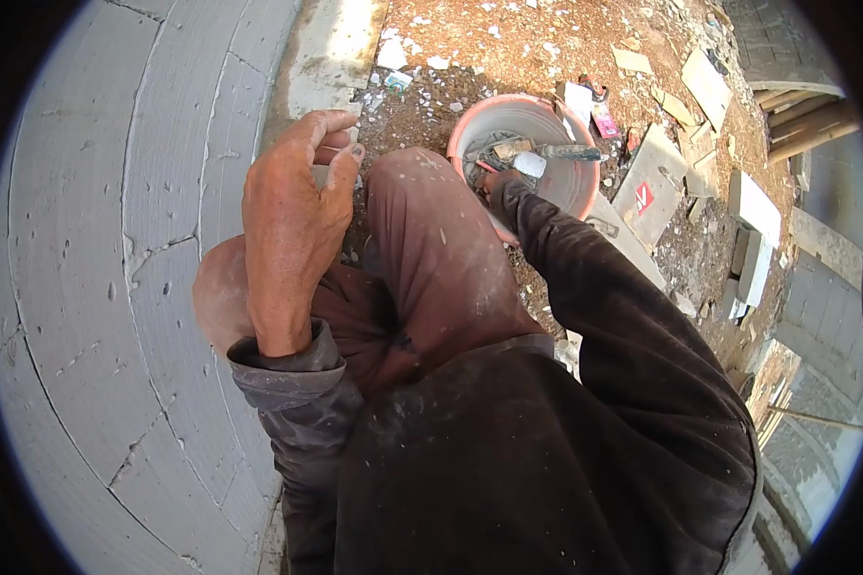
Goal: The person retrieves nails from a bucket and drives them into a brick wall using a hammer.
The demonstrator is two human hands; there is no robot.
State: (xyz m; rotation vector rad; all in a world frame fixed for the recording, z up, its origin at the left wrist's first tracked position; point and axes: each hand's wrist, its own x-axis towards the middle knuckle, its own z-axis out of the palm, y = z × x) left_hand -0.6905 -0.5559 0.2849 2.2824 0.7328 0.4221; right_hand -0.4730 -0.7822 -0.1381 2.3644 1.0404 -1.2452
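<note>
Starting at the left, we have a grey block wall [115,240] beside us. Our left hand [297,216] hangs above our knees, fingers bent, thumb near them; whether they pinch anything, we cannot tell. Further right, our right hand [497,180] reaches into an orange-rimmed bucket [523,117] on the rubble-strewn ground [431,105]; its fingers are partly hidden, so we cannot tell what they grasp. The bucket looks like slightly flexible plastic, probably light apart from its contents, and best gripped by the rim. A dark tool handle [568,151] at its right side seems stiff, perhaps slippery with dust; we judge a full wrap around its middle surest.
</note>
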